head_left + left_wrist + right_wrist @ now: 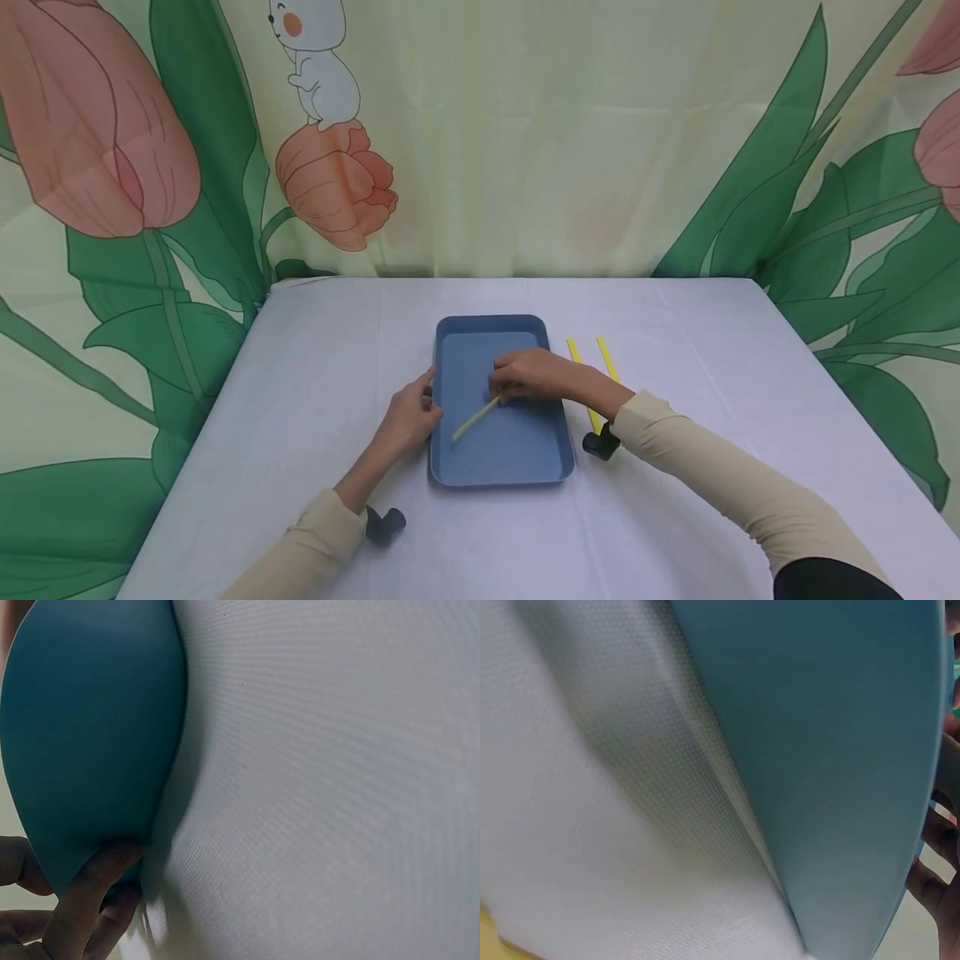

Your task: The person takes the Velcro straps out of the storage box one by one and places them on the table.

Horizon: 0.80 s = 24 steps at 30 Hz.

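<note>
A blue rectangular tray (517,462) lies on the white-covered table. At its left side my left hand (408,417) grips the rim. The left wrist view has that hand's fingers (94,900) against the tray's outer wall (90,727). Over the tray, my right hand (528,375) pinches one end of a thin yellow strip (476,418), which slants down to the left toward the tray floor. Whether its lower end touches the floor I cannot tell. In the right wrist view, the right fingers (941,836) show past the tray wall (832,765); the strip is hidden there.
Two more yellow strips, a left one (573,350) and a right one (608,360), lie on the table right of the tray, partly under the right forearm. Behind the white table (337,333) hangs a curtain (525,167) printed with tulips.
</note>
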### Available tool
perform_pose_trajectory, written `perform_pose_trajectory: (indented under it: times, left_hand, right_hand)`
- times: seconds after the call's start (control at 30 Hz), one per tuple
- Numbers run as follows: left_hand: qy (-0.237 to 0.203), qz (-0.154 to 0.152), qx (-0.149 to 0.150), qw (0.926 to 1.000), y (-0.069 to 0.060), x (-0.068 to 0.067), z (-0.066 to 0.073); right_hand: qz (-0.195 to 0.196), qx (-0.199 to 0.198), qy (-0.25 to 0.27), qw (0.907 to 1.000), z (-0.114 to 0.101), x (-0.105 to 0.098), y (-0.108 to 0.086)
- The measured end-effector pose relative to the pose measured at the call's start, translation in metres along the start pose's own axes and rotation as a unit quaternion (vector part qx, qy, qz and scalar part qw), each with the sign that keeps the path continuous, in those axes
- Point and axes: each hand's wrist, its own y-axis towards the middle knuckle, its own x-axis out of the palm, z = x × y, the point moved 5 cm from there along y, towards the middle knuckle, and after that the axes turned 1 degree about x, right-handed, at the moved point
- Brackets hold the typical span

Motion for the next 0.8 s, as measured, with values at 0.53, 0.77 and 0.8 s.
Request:
perform_pose_trajectory:
  times: [0.53,0.77,0.8]
  left_hand:
    - [0.018,0.0,-0.002,0.9998,0.002,0.001,0.0]
    - [0.018,0.0,-0.004,0.9998,0.002,0.0,0.0]
    - [0.017,0.0,-0.004,0.9998,0.002,0.0,-0.001]
  right_hand:
    - [0.015,0.01,-0.038,0.9991,-0.003,-0.016,0.0]
    - [0.027,0.01,-0.055,0.9981,-0.006,-0.021,-0.001]
    - [0.027,0.01,-0.056,0.998,-0.006,-0.022,-0.001]
